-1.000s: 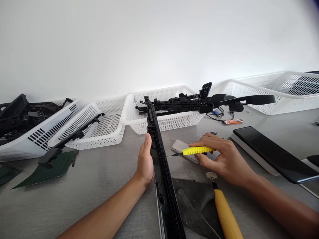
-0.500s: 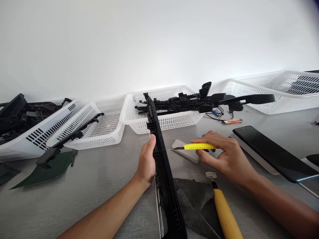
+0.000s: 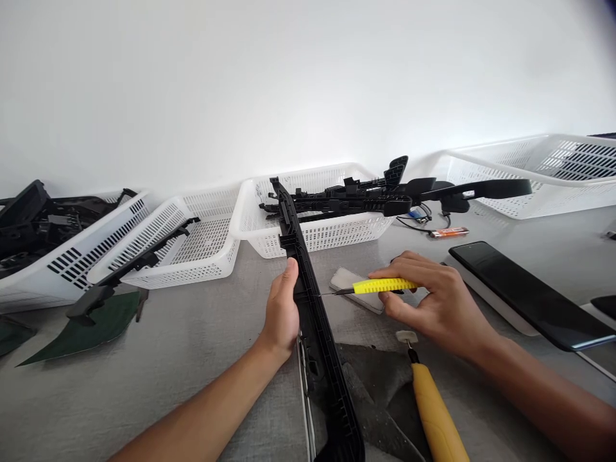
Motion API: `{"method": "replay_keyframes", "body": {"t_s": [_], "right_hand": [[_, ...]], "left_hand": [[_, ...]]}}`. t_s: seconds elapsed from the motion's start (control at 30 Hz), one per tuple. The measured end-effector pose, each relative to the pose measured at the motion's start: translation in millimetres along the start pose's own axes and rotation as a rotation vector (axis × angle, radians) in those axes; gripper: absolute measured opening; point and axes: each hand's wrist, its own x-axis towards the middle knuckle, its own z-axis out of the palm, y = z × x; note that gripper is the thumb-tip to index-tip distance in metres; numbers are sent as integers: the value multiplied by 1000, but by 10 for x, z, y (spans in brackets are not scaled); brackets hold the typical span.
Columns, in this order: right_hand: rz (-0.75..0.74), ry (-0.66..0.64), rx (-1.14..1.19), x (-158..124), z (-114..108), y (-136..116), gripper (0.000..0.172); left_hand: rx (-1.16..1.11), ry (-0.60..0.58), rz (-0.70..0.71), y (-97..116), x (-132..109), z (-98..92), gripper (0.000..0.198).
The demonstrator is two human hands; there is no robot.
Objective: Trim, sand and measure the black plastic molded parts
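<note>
My left hand is closed around a long black plastic trim piece, its thumb along the near side. The piece stretches from the bottom of the view up to the middle basket. Between the fingertips of my right hand is a yellow-handled craft knife, pointing left. Its thin tip meets or lies very near the right edge of the black piece. Under the knife, a pale flat block rests on the table. My left fingers are hidden behind the trim piece.
A white basket holds several black parts; a second basket has one leaning on it. At right lie a phone on a white box and a battery. A yellow-handled tool lies near dark cloth.
The trim piece has shifted very slightly left at its upper end. The knife tip has moved slightly down along its edge, with the handle now tilted a little more.
</note>
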Motion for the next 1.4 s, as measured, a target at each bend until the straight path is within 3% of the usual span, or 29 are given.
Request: {"method": "replay_keyframes", "body": {"t_s": [0.4, 0.8, 1.4], "right_hand": [[-19, -32, -12, 24, -28, -27, 18], [11, -3, -14, 7, -18, 24, 18], [-15, -35, -2, 33, -57, -30, 20]], "left_hand": [[-21, 53, 1, -20, 4, -23, 56], [-9, 8, 9, 7, -8, -12, 59], [-14, 33, 13, -5, 6, -15, 59]]}}
